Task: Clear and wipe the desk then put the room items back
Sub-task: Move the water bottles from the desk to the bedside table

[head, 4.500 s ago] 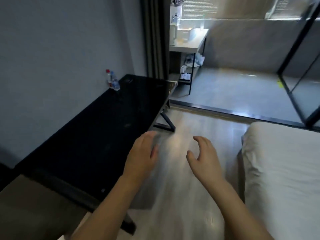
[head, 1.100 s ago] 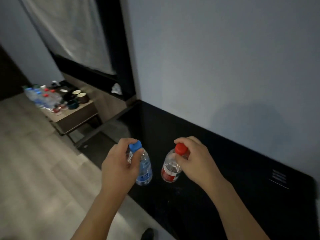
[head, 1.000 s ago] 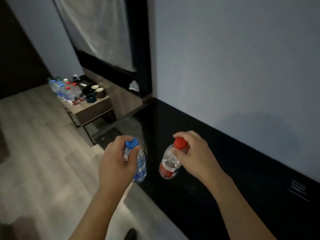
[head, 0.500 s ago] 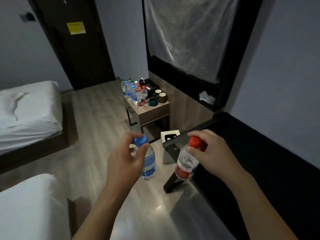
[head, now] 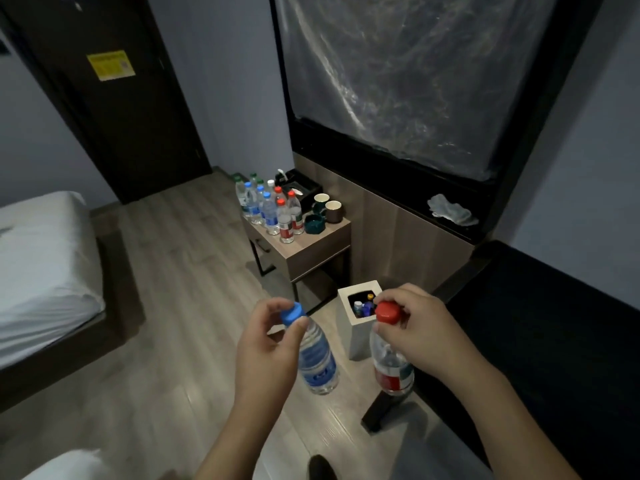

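Fingers [head: 294, 327] pinch ridged blue cap [head: 292, 313] | clear plastic bottle [head: 317, 362]

A single head-worn wide-angle view looks forward and steeply down from standing height, so the wooden floor [head: 166, 306] fills the lower half and straight edges bow toward the frame's borders. It faces a side table [head: 313, 244] at about 12 o'clock, some way off, with a dark door [head: 114, 98] at 11 o'clock, a bed [head: 41, 265] at 9 o'clock and the black desk [head: 554, 341] running away at 3 o'clock. The left hand [head: 266, 355] and right hand [head: 422, 337] sit nearest, low at 6 o'clock; no second view overlaps.
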Available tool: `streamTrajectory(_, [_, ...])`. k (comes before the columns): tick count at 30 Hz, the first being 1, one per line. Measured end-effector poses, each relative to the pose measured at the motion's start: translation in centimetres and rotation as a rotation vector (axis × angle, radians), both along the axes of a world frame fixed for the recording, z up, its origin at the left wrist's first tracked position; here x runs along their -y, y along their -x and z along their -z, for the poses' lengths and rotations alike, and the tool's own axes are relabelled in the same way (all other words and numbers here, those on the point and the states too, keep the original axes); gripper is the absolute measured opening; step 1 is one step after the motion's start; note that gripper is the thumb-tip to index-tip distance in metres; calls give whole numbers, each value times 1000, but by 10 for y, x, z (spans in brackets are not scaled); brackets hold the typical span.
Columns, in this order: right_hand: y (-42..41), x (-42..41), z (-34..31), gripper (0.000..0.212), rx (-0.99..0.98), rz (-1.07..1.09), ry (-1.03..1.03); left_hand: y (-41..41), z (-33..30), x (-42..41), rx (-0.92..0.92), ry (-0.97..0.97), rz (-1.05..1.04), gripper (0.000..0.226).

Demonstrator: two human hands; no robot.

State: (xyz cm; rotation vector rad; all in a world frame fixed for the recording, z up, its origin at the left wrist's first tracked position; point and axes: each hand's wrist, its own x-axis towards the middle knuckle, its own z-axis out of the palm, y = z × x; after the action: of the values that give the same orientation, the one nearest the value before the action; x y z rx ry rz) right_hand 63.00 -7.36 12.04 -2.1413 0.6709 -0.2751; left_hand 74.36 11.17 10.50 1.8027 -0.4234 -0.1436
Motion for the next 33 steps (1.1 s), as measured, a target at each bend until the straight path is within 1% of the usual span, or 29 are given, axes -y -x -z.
streamTrajectory(2, [-53,9,2,32,22,8,10,-43,-4,6,18,-32,15,19])
streamTrajectory(5, [-136,15,-6,32,97,-17,52,-107,-20,4,72,-70,33,27])
streamTrajectory(8, [-211,17,-17,27,157,-52,88,-168,-31,-2,176,-91,19,32])
streamTrajectory(10, [-251,21,-19,24,179,-20,100,-205,-31,-6,198,-78,-7,31])
streamTrajectory(13, [-295,33,-5,21,145,82,76,-262,-16,-3,169,-100,-40,29])
streamTrajectory(16, [-332,44,16,25,35,141,65,-318,4,13,148,-146,-36,30])
streamTrajectory(19, [-364,49,22,25,-31,219,90,-363,10,32,196,-235,130,29])
streamTrajectory(22, [-390,62,12,19,3,346,102,-409,1,59,319,-269,310,27])
streamTrajectory(24, [-403,71,3,19,63,434,123,-438,-5,81,350,-249,396,26])
streamTrajectory(27, [-418,80,-1,22,103,500,153,-478,0,119,352,-232,466,23])
streamTrajectory(31, [-440,94,23,25,75,561,92,-507,19,158,334,-222,583,24])
streamTrajectory(33, [-457,110,40,25,15,538,81,-523,30,176,316,-224,615,24])
